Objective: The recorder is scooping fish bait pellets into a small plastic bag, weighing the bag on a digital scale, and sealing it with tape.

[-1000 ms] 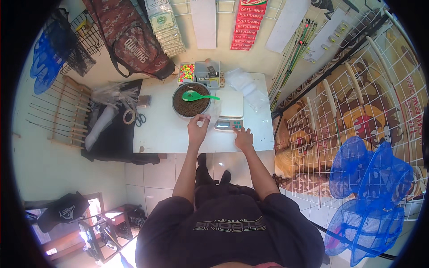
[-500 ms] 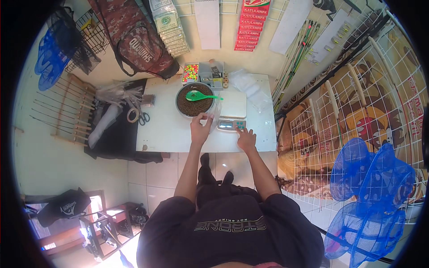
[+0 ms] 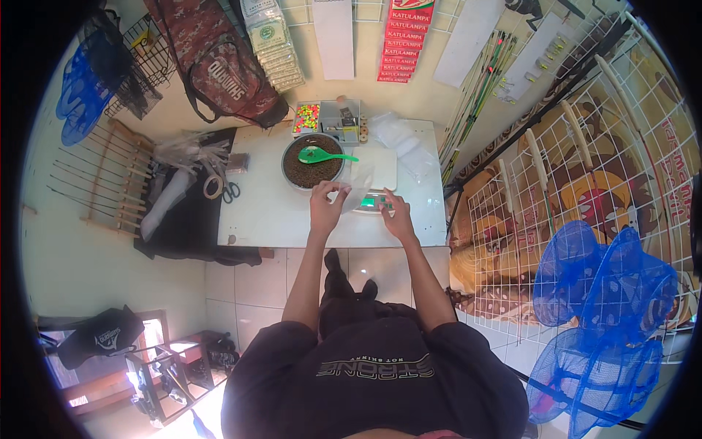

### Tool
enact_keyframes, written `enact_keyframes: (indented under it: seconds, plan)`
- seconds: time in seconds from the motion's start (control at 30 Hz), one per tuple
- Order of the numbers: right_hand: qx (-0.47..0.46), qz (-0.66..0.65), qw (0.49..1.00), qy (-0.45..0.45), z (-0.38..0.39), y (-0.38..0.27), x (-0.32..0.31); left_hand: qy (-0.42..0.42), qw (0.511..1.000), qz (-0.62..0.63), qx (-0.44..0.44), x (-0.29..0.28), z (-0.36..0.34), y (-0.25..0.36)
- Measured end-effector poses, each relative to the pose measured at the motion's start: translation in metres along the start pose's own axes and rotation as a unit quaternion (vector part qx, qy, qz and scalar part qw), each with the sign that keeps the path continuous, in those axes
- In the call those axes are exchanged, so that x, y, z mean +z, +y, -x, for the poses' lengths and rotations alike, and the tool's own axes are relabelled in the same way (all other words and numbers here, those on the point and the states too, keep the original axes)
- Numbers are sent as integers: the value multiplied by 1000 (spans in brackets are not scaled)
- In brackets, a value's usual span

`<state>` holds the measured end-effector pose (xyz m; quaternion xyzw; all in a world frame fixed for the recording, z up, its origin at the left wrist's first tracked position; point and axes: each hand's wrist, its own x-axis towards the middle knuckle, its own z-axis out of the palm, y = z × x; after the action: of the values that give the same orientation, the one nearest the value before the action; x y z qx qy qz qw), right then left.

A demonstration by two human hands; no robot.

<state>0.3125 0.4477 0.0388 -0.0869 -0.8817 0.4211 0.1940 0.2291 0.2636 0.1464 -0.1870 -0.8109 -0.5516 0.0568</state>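
Observation:
A clear plastic bag [image 3: 360, 189] is pinched in my left hand [image 3: 327, 207], close to the near right side of a round bowl [image 3: 286, 173]. Brown pellets [image 3: 310, 173] fill that bowl, and a green spoon [image 3: 322, 154] rests on top of them, its handle pointing right. My right hand [image 3: 397, 217] is at the button panel of a white digital scale [image 3: 380, 171]. Its fingers are apart and nothing shows in them. The scale's small display [image 3: 368, 203] glows green, partly beside the bag. Fingertips hide some of the buttons.
Behind the bowl stands a grey divided tray [image 3: 330, 113] with bright beads. Clear plastic bags [image 3: 406, 143] lie at the table's right rear. Scissors [image 3: 231, 192] and a tape roll [image 3: 213, 187] sit left. A wire rack with blue nets [image 3: 607, 293] rises on the right.
The scale's display has lit up green. My right hand has shifted slightly left and up over the panel, and the bag in my left hand has spread toward the scale.

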Motion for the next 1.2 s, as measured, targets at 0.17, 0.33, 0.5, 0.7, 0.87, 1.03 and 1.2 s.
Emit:
enact_keyframes:
  seconds: [0.17, 0.33, 0.5, 0.7, 0.87, 1.03, 1.2]
  plan:
    - [12, -64, 997, 37, -28, -53, -22, -44, 999, -7, 5, 1, -8, 8]
    - [10, -63, 995, 72, -49, -82, -45, -67, 997, 20, 28, 7, -23, 21]
    - [35, -80, 992, 88, -65, -80, -54, -83, 996, 30, -8, 16, -41, 8]
    - [37, -74, 992, 100, -90, -76, -57, -114, 986, 102, -63, 22, -65, -4]
    - [49, -52, 991, 109, -108, -73, -53, -115, 986, 115, -47, 33, -82, -17]
    - [47, -37, 991, 118, -120, -61, -45, -101, 988, 107, -43, 40, -98, -19]
    - [55, -38, 988, 136, -126, -57, -41, -114, 989, 96, -9, 43, -111, -17]
